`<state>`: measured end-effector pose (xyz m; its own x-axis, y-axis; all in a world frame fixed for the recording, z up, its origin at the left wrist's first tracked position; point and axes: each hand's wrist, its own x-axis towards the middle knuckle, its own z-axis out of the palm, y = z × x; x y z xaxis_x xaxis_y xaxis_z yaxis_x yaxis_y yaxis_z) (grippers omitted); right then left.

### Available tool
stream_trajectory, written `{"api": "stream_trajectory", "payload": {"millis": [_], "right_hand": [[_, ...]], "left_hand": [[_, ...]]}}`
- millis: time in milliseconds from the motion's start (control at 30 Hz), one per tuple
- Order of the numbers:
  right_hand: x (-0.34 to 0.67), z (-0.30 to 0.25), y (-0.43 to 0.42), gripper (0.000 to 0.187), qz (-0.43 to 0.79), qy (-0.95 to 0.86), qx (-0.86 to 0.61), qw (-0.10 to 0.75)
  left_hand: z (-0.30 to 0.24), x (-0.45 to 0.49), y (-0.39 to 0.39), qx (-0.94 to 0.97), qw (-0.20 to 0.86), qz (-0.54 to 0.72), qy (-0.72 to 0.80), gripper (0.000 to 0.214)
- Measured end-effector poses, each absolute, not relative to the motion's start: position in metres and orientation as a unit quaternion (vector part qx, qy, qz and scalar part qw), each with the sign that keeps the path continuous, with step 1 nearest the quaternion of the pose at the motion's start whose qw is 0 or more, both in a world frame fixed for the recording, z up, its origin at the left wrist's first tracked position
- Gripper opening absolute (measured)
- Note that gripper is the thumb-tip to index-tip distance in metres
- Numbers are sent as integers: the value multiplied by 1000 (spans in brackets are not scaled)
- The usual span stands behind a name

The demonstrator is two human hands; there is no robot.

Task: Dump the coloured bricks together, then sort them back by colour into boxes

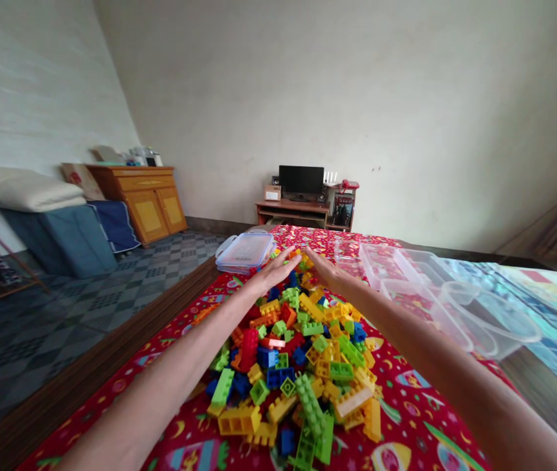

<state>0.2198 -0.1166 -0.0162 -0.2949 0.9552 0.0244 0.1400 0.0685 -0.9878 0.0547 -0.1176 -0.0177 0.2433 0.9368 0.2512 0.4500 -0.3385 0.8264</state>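
left hand, right hand open, fingers extended, gripping nothing, over toy bricks (clear box near left)

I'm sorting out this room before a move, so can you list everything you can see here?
plastic building bricks: many, too many to count; green, yellow, red, blue, orange; heaped on the cloth
red patterned cloth: one; red with coloured prints; under the bricks
lidded clear plastic box: one; clear, blue-tinted lid; beyond the left hand
clear plastic tubs: at least two; clear; right of the bricks
wooden sideboard: one; orange-brown; by the left wall
cream pillow: one; cream; far left
black monitor: one; black; on the desk
wooden desk: one; brown; at the far wall
left hand: one; open, at the heap's far side
right hand: one; open, at the heap's far side
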Motion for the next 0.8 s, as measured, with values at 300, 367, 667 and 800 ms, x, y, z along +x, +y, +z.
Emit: {"api": "stream_trajectory", "payload": {"millis": [300, 367, 667, 800], "right_hand": [[273, 16, -183, 57, 346, -805, -420, 236], [284, 11, -211, 66, 263, -857, -410, 168], [290, -52, -310, 115, 12, -942, -323, 87], [266, -66, -294, 99, -19, -944, -314, 97]], "left_hand": [[-9, 2, -206, 888, 148, 231, 370, 56], [-19, -14, -238, 910, 87, 197, 355, 60], [-83, -35, -315, 951, -84, 117, 274, 100], [-87, -17, -290, 959, -101, 133, 227, 77]]}}
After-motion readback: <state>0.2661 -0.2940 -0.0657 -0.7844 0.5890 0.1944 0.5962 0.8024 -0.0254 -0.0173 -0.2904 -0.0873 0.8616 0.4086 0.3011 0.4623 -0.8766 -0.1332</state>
